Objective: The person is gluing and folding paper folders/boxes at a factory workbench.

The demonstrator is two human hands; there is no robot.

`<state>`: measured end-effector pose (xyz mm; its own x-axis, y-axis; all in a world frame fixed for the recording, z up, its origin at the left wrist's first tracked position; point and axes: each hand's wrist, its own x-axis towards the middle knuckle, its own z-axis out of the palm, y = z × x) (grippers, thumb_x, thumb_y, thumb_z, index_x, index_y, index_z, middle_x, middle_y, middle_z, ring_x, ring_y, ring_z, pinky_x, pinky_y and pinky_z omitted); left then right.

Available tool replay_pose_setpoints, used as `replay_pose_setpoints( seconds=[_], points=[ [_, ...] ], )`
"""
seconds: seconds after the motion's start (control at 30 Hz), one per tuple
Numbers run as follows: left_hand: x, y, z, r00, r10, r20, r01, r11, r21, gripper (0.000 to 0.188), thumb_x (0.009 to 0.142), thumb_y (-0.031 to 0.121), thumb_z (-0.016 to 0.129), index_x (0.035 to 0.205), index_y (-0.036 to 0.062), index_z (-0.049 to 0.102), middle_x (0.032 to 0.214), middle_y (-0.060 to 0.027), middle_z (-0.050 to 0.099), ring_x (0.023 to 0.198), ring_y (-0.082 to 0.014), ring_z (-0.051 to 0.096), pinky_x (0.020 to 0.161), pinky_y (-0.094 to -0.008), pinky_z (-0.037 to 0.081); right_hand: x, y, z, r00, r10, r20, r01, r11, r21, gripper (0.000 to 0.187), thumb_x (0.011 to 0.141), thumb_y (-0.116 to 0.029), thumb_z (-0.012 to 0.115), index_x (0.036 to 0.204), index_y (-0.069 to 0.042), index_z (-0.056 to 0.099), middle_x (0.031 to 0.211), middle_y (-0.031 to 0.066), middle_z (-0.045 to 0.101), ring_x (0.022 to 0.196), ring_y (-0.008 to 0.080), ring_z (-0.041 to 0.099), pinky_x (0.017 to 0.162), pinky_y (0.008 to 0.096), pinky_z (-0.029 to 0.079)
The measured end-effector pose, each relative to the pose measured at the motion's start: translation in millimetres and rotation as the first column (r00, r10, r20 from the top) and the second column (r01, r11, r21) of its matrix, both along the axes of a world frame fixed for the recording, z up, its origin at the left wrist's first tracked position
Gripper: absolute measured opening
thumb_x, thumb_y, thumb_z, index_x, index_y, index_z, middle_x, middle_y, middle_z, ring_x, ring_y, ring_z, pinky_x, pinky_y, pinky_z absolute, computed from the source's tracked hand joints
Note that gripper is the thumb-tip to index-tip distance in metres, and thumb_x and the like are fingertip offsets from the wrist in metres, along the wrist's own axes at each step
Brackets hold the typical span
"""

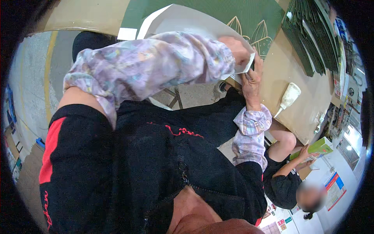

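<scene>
A large dark green card sheet (202, 8) with gold line drawings lies at the far side of the table, and part of it is folded up into a white-faced panel (175, 22). My left hand (238, 52) reaches across to the panel's right end and presses inside its fold; motion smears its curled fingers. Closed on the white corner of that end, my right hand (252, 80) has its fingers around the edge. Patterned lilac sleeve covers reach up both forearms. Below the right hand's side of the sheet lies a white squeeze bottle (289, 95) with a narrow nozzle.
A fanned stack of dark green folded pieces (311, 37) lies at the table's far right. The tan tabletop (311, 103) ends near my body. At the lower right, a seated person (286, 183) holds a green box (317, 150).
</scene>
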<state>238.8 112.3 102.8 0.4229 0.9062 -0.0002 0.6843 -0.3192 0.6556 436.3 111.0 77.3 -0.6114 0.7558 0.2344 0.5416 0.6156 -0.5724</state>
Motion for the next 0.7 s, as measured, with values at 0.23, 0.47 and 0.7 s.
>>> replay_pose_setpoints(
  seconds=[0.23,0.47,0.7],
  points=[
    [3,-3,-5,1.0,0.016,-0.006,-0.016,0.999,-0.028,0.016,0.073,0.015,0.064,0.088,0.0122,0.066,0.079,-0.0094,0.068,0.08,-0.0292,0.067,0.072,-0.0419,0.052,-17,-10,53,0.77,-0.494,-0.404,0.138,0.747,-0.651,0.037,0.093,-0.006,0.051,0.129,0.001,0.052,0.135,0.0145,0.051,0.129,0.0216,0.044,0.109,0.0365,0.03],
    [-9,-17,-15,0.971,0.122,0.205,-0.117,0.992,-0.038,0.025,0.068,0.018,0.07,0.09,0.0057,0.065,0.081,-0.0096,0.069,0.078,-0.0269,0.067,0.072,-0.0379,0.053,-28,-15,40,0.887,-0.404,-0.223,0.204,0.776,-0.596,0.042,0.096,-0.013,0.047,0.135,0.002,0.046,0.134,0.0126,0.052,0.124,0.0179,0.047,0.103,0.0299,0.035],
    [4,-9,4,0.988,0.07,-0.137,-0.086,0.99,-0.114,0.023,0.074,0.018,0.066,0.094,0.0097,0.072,0.095,-0.0124,0.07,0.093,-0.0275,0.068,0.078,-0.04,0.054,-29,-15,26,0.889,-0.364,-0.279,0.142,0.796,-0.589,0.043,0.099,-0.019,0.041,0.135,0.003,0.046,0.136,0.0111,0.05,0.126,0.0181,0.044,0.105,0.0306,0.034]
  ],
)
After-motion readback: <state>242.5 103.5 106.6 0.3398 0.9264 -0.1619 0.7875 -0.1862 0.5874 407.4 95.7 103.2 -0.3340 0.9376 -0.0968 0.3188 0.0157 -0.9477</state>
